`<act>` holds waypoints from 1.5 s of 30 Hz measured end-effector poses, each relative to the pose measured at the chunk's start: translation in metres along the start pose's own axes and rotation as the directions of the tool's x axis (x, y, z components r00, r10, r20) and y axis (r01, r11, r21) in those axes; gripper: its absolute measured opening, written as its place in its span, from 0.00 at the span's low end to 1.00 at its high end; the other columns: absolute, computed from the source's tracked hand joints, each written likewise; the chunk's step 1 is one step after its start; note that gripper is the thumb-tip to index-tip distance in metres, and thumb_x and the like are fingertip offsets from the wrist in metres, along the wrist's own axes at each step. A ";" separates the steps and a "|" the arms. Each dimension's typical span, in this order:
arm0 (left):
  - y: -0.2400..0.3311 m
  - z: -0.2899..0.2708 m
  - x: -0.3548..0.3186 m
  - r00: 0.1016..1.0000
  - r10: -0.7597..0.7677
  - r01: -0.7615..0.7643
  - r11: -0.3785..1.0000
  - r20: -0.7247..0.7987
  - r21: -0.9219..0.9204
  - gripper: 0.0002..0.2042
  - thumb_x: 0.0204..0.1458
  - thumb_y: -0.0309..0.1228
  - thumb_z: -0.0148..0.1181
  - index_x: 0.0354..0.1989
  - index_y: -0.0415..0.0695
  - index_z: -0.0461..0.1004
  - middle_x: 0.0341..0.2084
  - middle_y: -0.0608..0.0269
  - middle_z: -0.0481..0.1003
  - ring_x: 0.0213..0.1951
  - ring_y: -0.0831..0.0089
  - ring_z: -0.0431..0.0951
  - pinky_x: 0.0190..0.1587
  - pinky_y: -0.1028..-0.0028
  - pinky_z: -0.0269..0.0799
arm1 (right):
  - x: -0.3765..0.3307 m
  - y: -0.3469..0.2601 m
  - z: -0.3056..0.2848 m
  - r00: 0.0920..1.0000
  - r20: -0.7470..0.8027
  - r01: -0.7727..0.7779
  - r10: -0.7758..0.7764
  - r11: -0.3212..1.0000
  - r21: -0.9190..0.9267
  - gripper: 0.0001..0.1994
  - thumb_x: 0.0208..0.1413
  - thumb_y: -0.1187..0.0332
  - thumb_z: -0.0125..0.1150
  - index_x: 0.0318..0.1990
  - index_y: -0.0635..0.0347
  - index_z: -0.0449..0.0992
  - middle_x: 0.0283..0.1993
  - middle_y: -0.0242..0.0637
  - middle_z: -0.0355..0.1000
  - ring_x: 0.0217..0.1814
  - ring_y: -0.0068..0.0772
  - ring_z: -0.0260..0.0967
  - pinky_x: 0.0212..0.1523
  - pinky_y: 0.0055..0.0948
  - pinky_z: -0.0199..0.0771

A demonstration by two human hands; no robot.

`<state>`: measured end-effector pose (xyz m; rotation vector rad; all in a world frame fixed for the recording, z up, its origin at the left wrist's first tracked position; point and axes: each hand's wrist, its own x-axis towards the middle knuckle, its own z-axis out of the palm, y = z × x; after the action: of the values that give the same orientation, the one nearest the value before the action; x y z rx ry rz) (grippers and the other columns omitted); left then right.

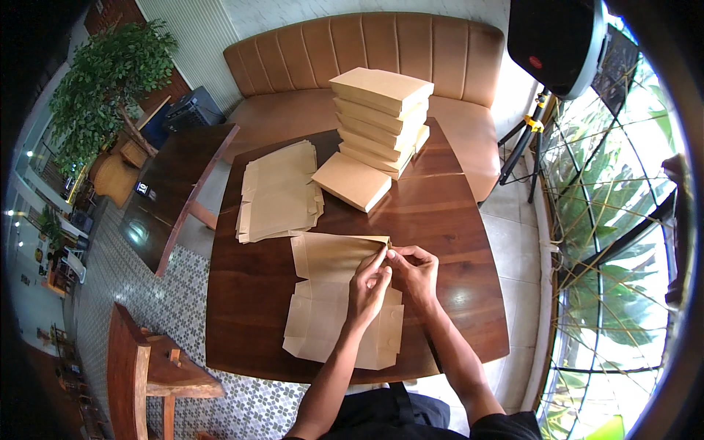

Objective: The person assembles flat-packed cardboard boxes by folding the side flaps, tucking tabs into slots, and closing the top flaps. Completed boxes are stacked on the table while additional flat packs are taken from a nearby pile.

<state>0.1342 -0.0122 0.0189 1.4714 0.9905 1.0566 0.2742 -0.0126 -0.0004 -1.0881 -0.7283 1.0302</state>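
A partly folded brown cardboard box blank (323, 312) lies near the front of the dark wooden table (242, 315). Its far panel stands raised, while the near half lies flat with side flaps out. At the raised panel's right corner, my left hand (370, 282) pinches the card with thumb and fingers. My right hand (416, 273) grips the same corner from the right, its fingertips meeting the left ones. Beyond the blank lies a stack of flat box blanks (282, 191). To their right is a closed box (352, 180), beside a tall pile of closed boxes (383, 92).
A curved brown leather bench (359, 51) runs behind the table. A black speaker (554, 48) on a tripod stands at the back right, next to a window with wire grating (609, 293). Another dark table (172, 191) and a wooden chair (132, 374) are on the left.
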 end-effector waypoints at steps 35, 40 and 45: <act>0.009 0.005 0.007 0.977 0.196 -0.143 0.901 -0.090 0.409 0.08 0.59 0.27 0.67 0.45 0.39 0.82 0.30 0.52 0.80 0.31 0.60 0.82 0.34 0.64 0.76 | 0.010 0.006 -0.009 0.956 0.292 0.011 0.018 0.995 -0.096 0.18 0.68 0.64 0.67 0.57 0.68 0.78 0.45 0.33 0.81 0.49 0.20 0.75 0.54 0.25 0.75; -0.002 -0.062 0.002 0.830 0.414 -0.244 0.873 -0.375 0.422 0.07 0.61 0.28 0.67 0.45 0.40 0.83 0.40 0.57 0.82 0.40 0.66 0.82 0.39 0.70 0.79 | 0.013 0.001 -0.022 0.969 0.248 0.018 0.014 0.992 -0.128 0.14 0.69 0.66 0.65 0.53 0.69 0.80 0.41 0.27 0.79 0.44 0.16 0.73 0.49 0.21 0.73; -0.024 -0.153 0.018 0.881 0.211 -0.012 0.905 -0.424 0.426 0.24 0.65 0.37 0.64 0.67 0.43 0.70 0.53 0.53 0.78 0.48 0.65 0.78 0.43 0.67 0.77 | 0.021 0.008 -0.029 0.935 0.354 0.127 -0.033 0.961 -0.245 0.14 0.71 0.65 0.62 0.55 0.68 0.80 0.47 0.33 0.80 0.49 0.23 0.73 0.56 0.26 0.72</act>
<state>-0.0089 0.0483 0.0110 1.6672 1.5594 1.3855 0.3047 -0.0023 -0.0178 -1.1028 -1.2161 1.0881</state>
